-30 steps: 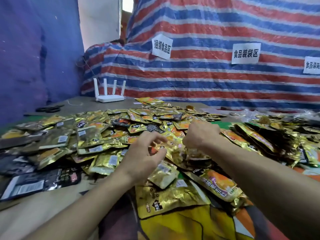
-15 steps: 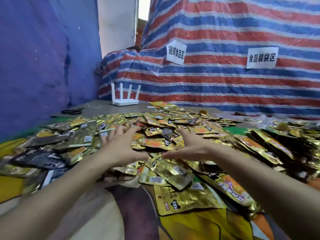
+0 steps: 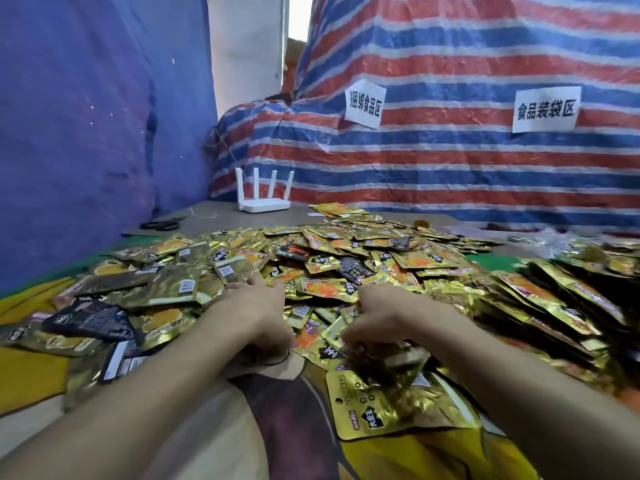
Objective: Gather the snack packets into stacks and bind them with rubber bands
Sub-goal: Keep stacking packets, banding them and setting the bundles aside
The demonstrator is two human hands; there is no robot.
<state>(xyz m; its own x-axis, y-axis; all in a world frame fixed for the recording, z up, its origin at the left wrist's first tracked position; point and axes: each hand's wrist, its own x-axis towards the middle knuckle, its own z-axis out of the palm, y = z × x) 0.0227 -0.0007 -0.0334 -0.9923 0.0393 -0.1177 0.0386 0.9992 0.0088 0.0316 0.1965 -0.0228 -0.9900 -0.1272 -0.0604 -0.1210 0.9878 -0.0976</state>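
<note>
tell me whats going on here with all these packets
A person is working with both bare hands in a loose pile of gold snack packets on the table. The left hand rests on the pile, fingers reaching forward; the right hand curls round a small clump near the front. Nothing between the hands looks bound yet.
</note>
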